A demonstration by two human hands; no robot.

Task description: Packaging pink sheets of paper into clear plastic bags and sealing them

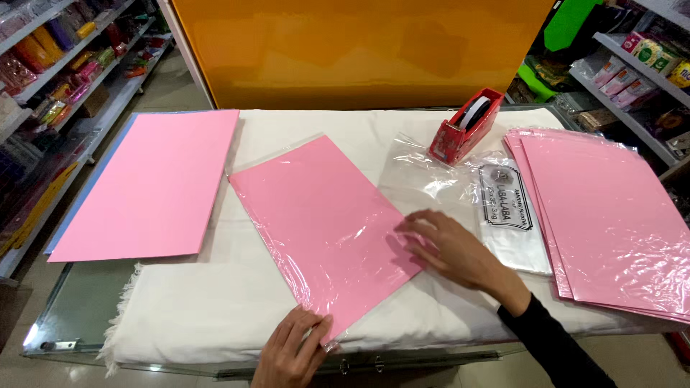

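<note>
A pink sheet in a clear plastic sleeve (pixel 323 215) lies tilted on the white cloth in the middle. My left hand (pixel 291 352) pinches its near corner at the table's front edge. My right hand (pixel 449 248) rests flat, fingers spread, on the sleeve's right edge where the clear plastic extends past the pink sheet. A black sleeve covers my right forearm.
A bare pink sheet stack (pixel 147 183) lies at the left. A pile of sleeved pink sheets (pixel 611 215) sits at the right, beside a pack of clear bags (pixel 510 215). A red tape dispenser (pixel 467 126) stands at the back. Shop shelves flank both sides.
</note>
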